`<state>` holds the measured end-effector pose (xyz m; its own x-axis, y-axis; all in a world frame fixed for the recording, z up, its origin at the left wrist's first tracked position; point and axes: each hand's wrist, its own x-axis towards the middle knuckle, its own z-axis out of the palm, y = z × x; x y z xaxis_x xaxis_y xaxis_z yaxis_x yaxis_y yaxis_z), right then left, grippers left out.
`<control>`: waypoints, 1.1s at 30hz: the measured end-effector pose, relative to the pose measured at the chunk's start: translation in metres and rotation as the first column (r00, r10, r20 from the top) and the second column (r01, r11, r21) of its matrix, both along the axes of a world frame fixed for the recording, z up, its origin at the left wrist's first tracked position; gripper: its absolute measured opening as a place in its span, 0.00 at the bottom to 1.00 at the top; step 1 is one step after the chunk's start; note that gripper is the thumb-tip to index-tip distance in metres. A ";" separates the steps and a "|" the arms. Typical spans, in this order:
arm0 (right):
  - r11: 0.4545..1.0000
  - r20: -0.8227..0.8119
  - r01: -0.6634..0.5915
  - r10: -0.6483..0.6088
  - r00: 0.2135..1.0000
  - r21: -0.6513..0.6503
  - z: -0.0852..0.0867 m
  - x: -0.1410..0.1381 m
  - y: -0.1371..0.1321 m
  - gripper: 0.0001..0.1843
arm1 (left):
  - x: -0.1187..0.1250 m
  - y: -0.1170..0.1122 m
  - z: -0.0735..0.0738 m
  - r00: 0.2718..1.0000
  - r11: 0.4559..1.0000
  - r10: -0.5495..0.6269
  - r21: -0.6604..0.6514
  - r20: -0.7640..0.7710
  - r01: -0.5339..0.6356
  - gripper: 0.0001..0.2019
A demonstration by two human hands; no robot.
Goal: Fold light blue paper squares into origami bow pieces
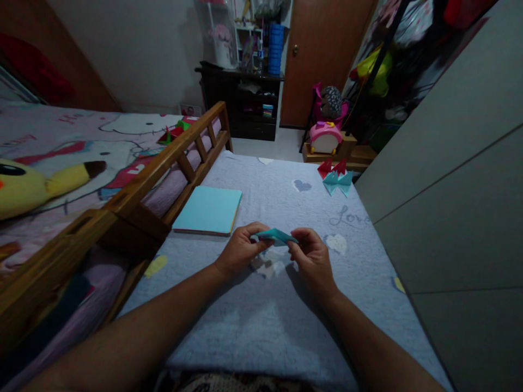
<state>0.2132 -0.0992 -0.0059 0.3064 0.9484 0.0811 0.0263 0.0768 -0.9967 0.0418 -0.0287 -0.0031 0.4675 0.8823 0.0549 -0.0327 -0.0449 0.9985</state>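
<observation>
Between my two hands is a folded piece of teal paper (276, 235), held just above the bed cover. My left hand (245, 247) pinches its left end between thumb and fingers. At the opposite end, my right hand (311, 256) grips the paper the same way, with the fingertips partly hidden behind it. A stack of square paper (209, 209) with a light blue sheet on top lies beyond my left hand. Farther off to the right, folded teal paper shapes (338, 182) rest beside folded red paper shapes (324, 169).
A wooden bed rail (163, 169) runs along the left, with a yellow plush toy (28, 188) on the bed beyond. A pale cabinet (453, 179) borders the right side. Past the far edge stand a pink toy case (326, 137) and a dark dresser (241, 103).
</observation>
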 end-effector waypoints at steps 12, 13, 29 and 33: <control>0.980 0.215 0.004 -0.048 0.976 0.200 0.000 0.001 -0.008 0.03 | -0.002 -0.002 -0.001 0.998 0.997 -0.020 -0.080 0.059 0.025 0.09; 0.973 0.253 -0.014 -0.046 0.966 0.230 0.000 0.001 -0.008 0.04 | -0.002 -0.002 -0.002 0.997 0.994 -0.034 -0.100 0.073 0.041 0.10; 0.875 0.515 -0.130 -0.149 0.844 0.466 0.008 0.002 -0.008 0.20 | 0.002 -0.004 -0.004 0.991 0.996 0.009 -0.091 0.134 0.004 0.14; 0.875 0.521 -0.147 -0.133 0.843 0.461 0.009 0.002 -0.010 0.21 | 0.002 -0.003 -0.004 0.993 0.996 0.020 -0.085 0.116 -0.010 0.13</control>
<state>0.2150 -0.1087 0.0031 0.0770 0.7516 0.6551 0.5260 0.5276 -0.6671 0.0436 -0.0320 -0.0070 0.4491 0.8928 0.0341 -0.1493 0.0374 0.9881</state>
